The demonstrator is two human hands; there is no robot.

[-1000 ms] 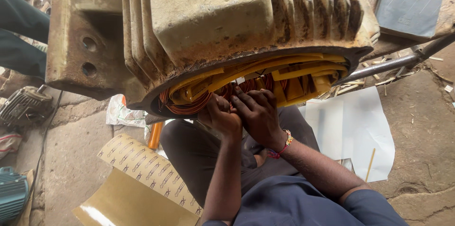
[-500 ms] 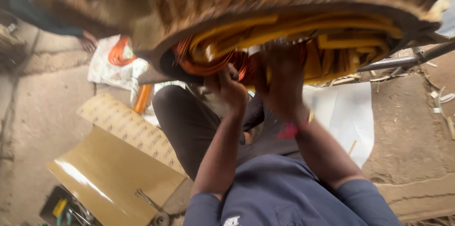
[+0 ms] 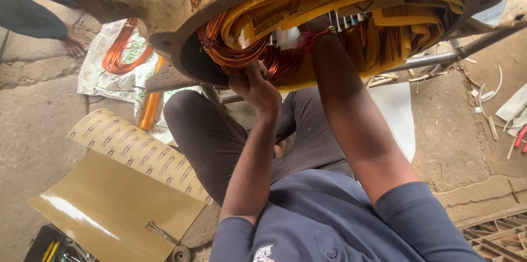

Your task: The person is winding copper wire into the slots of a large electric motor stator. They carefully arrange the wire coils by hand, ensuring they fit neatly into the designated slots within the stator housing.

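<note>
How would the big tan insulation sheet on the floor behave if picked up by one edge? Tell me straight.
The tan sheet looks thin and glossy, so probably light and a bit slippery. One end curls over, showing its patterned back, which suggests it would flex and sag rather than stay rigid. The small metal tool resting on it would likely slide off.

near left: glossy tan insulation sheet [image 3: 118, 210] on concrete floor [image 3: 33, 130], patterned underside curled up, small scissors [image 3: 160, 233] on its near edge | far left: white printed sack [image 3: 101, 81] with loose copper coil [image 3: 122, 53], orange tube [image 3: 149, 105] beside | right: white paper sheet [image 3: 398, 116], scattered offcuts [image 3: 488, 102]
</note>
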